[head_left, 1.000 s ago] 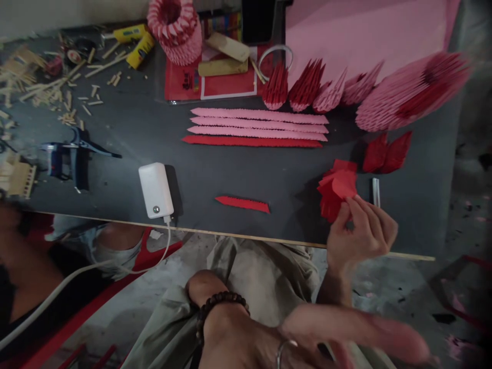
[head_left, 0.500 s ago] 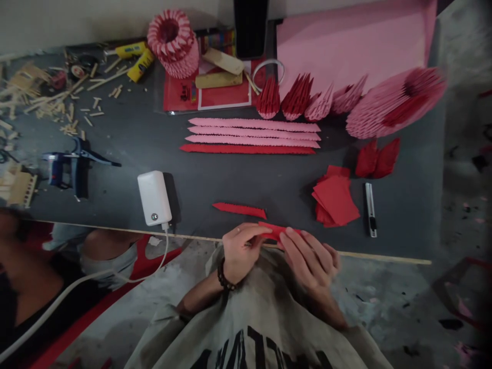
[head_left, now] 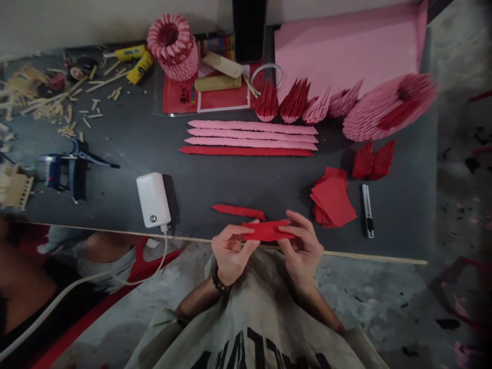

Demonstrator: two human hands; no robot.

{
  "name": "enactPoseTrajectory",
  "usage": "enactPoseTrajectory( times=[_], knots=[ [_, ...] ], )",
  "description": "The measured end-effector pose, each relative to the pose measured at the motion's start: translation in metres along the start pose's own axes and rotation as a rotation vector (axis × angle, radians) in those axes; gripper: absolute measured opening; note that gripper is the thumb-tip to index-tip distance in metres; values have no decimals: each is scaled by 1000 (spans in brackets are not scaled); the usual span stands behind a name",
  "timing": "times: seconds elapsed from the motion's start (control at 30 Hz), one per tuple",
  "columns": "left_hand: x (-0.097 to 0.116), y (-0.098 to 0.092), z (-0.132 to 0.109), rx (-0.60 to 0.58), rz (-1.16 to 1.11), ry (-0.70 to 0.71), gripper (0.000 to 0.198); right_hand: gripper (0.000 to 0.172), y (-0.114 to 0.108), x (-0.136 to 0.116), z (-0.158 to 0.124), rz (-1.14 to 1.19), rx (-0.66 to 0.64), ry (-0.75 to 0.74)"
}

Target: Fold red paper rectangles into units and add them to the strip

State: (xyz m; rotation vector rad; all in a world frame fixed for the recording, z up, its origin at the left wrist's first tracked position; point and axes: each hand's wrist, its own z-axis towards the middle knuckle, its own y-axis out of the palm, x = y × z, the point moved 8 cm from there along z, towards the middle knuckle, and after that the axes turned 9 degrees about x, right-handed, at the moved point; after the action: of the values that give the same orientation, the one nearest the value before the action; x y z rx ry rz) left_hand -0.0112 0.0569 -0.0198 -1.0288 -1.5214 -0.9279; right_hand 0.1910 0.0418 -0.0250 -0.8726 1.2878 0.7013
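Left hand (head_left: pixel 231 252) and right hand (head_left: pixel 305 249): fingers pinching opposite ends of one red paper (head_left: pixel 268 231), held over the table edge (head_left: pixel 369 257). Change: right grip shifted outward, baring the paper's middle; seemingly mid-fold. Beyond: short red strip (head_left: pixel 237 210), stack of red sheets (head_left: pixel 335 201), knife (head_left: pixel 367 209).

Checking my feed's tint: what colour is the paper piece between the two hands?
Red; the paper piece shows best in the head view.

And here's the red paper (head_left: pixel 268 231), a narrow band running sideways, held just on the near side of the short red strip (head_left: pixel 239 210).
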Motion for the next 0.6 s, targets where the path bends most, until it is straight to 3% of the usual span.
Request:
enactPoseTrajectory(
  times=[0.13, 0.23, 0.37, 0.5, 0.6],
  knots=[
    [-4, -5, -1, 40, -3, -7, 12, 10, 9, 13, -3, 247, -91, 219],
    [-6, -3, -2, 50, 6, -34, 13, 11, 6, 18, -6, 268, -26, 303],
    [-13, 6, -2, 49, -33, -174, 24, 15, -1, 16, -8, 190, 123, 301],
    [-19, 19, -2, -28, -105, -301, 58, 23, -7, 10, -7, 57, 243, 269],
    [-23, 21, -1, -64, -63, -324, 48, 29, -9, 10, -7, 66, 272, 292]
  ],
)
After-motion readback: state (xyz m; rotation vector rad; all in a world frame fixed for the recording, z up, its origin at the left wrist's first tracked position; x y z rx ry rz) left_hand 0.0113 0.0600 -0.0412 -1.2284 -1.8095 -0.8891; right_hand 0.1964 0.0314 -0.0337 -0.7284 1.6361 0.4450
